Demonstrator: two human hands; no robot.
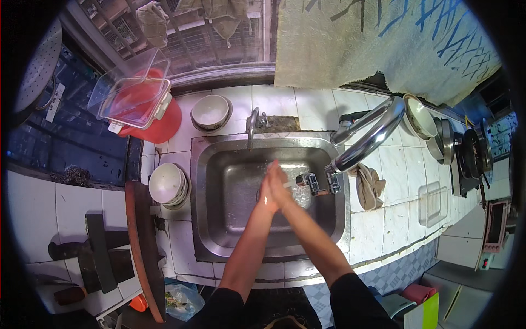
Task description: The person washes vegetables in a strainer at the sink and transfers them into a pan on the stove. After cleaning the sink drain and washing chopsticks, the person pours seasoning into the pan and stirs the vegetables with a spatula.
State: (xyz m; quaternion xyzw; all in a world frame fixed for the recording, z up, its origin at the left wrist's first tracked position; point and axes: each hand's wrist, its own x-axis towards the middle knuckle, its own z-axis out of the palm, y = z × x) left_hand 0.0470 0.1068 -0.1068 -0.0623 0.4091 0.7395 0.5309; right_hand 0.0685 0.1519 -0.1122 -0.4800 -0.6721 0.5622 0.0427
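Observation:
My left hand (267, 193) and my right hand (280, 189) are pressed palm to palm over the basin of a stainless steel sink (242, 197). No object shows between them. A stream of water runs from the jointed spout (318, 184) of a large chrome faucet (370, 144) and meets the side of my right hand. Water splashes at the bottom right of the basin. A smaller, thin metal tap (252, 127) stands at the sink's back edge. How my fingers are bent is partly hidden by blur.
Stacked bowls (166, 185) and another bowl stack (210, 112) stand left and behind. A red bucket (164, 123) is at the back left. Right of the sink lie a crumpled cloth (367, 187) and a clear plastic tray (433, 205). A round wooden board (141, 246) stands on edge at left.

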